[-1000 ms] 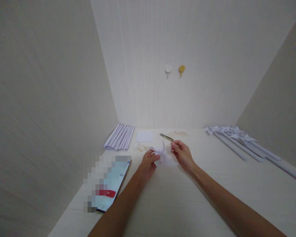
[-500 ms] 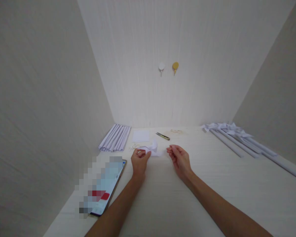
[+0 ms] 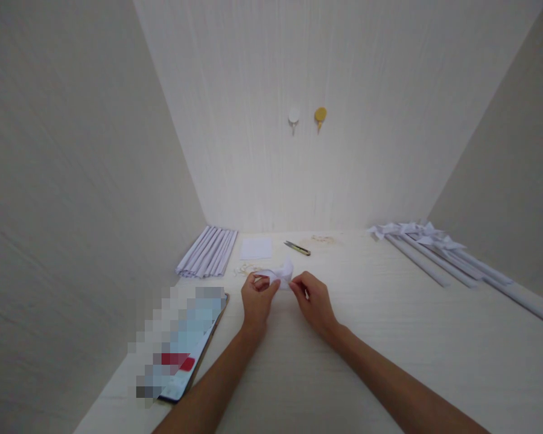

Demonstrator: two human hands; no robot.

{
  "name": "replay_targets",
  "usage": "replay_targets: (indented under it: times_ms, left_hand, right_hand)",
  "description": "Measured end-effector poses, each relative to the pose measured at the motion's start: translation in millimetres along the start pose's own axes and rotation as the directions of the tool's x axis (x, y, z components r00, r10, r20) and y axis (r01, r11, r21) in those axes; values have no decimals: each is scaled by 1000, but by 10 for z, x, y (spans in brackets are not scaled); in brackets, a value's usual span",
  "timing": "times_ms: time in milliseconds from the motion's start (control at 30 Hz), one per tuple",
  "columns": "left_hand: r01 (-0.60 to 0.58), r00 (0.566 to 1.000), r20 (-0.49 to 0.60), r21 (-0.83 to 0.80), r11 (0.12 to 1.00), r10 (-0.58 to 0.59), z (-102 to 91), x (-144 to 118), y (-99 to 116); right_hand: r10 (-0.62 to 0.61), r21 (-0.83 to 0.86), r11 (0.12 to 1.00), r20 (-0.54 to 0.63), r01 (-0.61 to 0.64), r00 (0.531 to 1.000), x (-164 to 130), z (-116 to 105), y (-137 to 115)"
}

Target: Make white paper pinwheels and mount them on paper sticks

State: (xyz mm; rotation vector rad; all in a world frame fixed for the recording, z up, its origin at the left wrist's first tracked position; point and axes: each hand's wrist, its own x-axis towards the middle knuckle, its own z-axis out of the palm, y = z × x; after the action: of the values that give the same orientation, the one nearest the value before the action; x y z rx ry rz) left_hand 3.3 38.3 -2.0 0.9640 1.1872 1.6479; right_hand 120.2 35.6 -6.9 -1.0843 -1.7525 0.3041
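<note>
My left hand (image 3: 257, 301) pinches a folded piece of white paper (image 3: 286, 271) between thumb and fingers, a little above the table. The paper has curved flaps that stand up. At its right edge, the thumb and fingertips of my right hand (image 3: 315, 301) are closed on the paper. Small pale loops (image 3: 247, 269), perhaps rubber bands, lie just behind my left hand. Beyond the paper are a pair of thread snips (image 3: 297, 248) and a square white sheet (image 3: 256, 248), both flat on the table.
Rolled white paper tubes (image 3: 208, 253) lie side by side at the back left. A phone (image 3: 199, 343), partly blurred out, rests near my left forearm. Paper sticks with folded tops (image 3: 416, 232) lie at the right. Two hooks, white (image 3: 294, 116) and yellow (image 3: 320, 114), are on the back wall.
My right hand has moved left, from apart to touching the paper's right edge, and its fingers have closed there. My left hand keeps its pinch on the paper.
</note>
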Motion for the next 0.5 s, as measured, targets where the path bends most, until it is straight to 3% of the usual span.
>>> replay_targets:
  times_ms: [500]
  left_hand:
    - [-41, 998, 41, 72, 997, 38, 23, -40, 17]
  right_hand:
    - [109, -181, 978, 44, -100, 993, -15, 4, 37]
